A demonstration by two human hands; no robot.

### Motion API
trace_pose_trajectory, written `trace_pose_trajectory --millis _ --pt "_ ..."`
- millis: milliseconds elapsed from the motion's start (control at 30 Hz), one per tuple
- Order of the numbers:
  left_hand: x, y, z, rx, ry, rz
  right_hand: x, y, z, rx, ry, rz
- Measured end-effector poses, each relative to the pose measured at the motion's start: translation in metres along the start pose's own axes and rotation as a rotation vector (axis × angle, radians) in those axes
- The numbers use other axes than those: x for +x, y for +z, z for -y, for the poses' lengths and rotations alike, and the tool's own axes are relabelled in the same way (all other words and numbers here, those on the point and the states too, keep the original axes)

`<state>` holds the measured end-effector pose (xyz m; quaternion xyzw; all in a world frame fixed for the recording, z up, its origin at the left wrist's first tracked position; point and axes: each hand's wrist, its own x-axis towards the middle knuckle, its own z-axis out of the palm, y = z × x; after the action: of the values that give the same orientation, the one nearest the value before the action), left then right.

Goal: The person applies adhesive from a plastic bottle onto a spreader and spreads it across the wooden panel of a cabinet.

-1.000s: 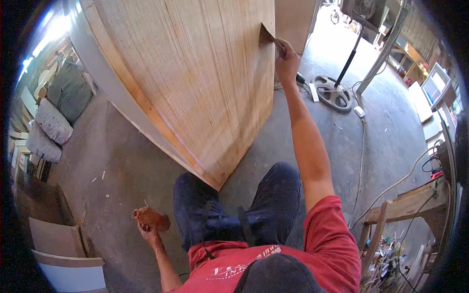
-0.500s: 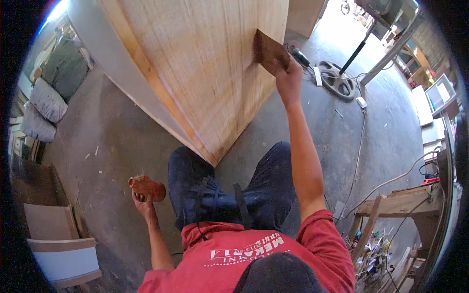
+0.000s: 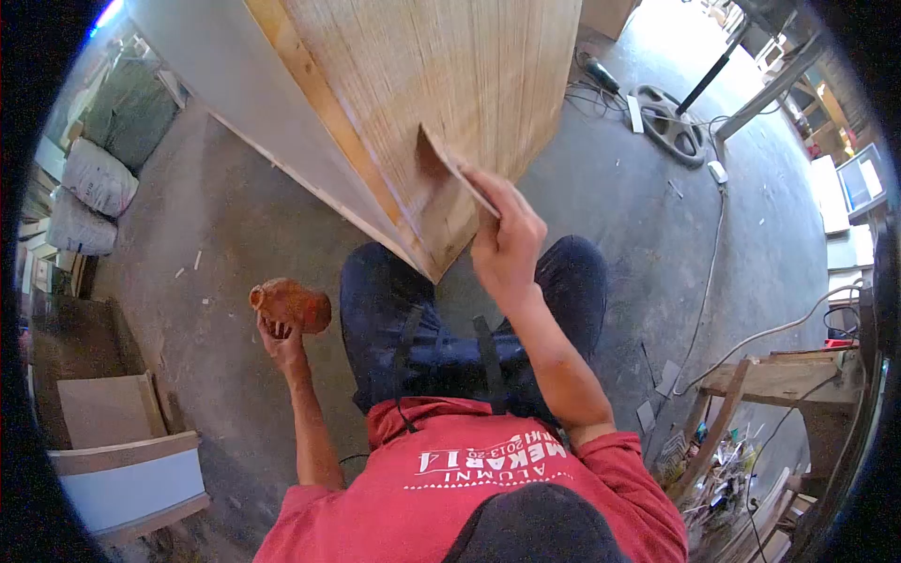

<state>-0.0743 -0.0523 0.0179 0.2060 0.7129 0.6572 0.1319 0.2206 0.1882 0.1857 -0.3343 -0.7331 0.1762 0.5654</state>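
A large wooden panel (image 3: pixel 460 75) with pale vertical grain leans toward me, its pointed lower corner between my knees. My right hand (image 3: pixel 509 239) is closed on a thin, flat brown sheet (image 3: pixel 452 169), which looks like a spreader. The sheet's far edge is at the panel's face, tilted; whether it presses on the wood I cannot tell. Low on the left, over the floor, my left hand (image 3: pixel 284 345) grips an orange-brown stained bottle (image 3: pixel 298 306) lying on its side, with its neck pointing left. What is inside the bottle does not show.
A power tool (image 3: pixel 601 75) with a cord lies on the concrete floor (image 3: pixel 648 253), near a grey wheel-shaped base (image 3: pixel 671 131). Filled sacks (image 3: pixel 99 178) stand at left. A wooden bench (image 3: pixel 784 380) and scraps (image 3: pixel 718 469) are at right, boards (image 3: pixel 131 469) at lower left.
My right hand has come down and left along the panel with the brown sheet, which has turned more edge-on. My left hand still holds the bottle, raised slightly. The view has shifted a little.
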Motion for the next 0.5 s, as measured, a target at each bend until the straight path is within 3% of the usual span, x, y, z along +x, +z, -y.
trace_pose_trajectory --millis 100,200,367,433,500 --pt "0.014 -0.004 0.014 -0.140 0.073 0.057 -0.023 0.007 0.015 0.066 -0.014 0.030" --pt "0.018 0.009 -0.014 -0.037 0.080 0.009 -0.042 0.011 0.029 0.065 -0.092 0.046" --pt "0.020 0.016 -0.028 -0.079 0.123 0.055 -0.067 0.000 0.041 0.104 -0.045 0.153" --pt "0.018 0.017 -0.034 -0.061 0.134 0.065 -0.072 -0.007 0.041 0.221 -0.012 0.352" --pt "0.017 0.014 -0.035 -0.065 0.139 0.072 -0.063 -0.016 0.046 0.411 0.058 0.361"
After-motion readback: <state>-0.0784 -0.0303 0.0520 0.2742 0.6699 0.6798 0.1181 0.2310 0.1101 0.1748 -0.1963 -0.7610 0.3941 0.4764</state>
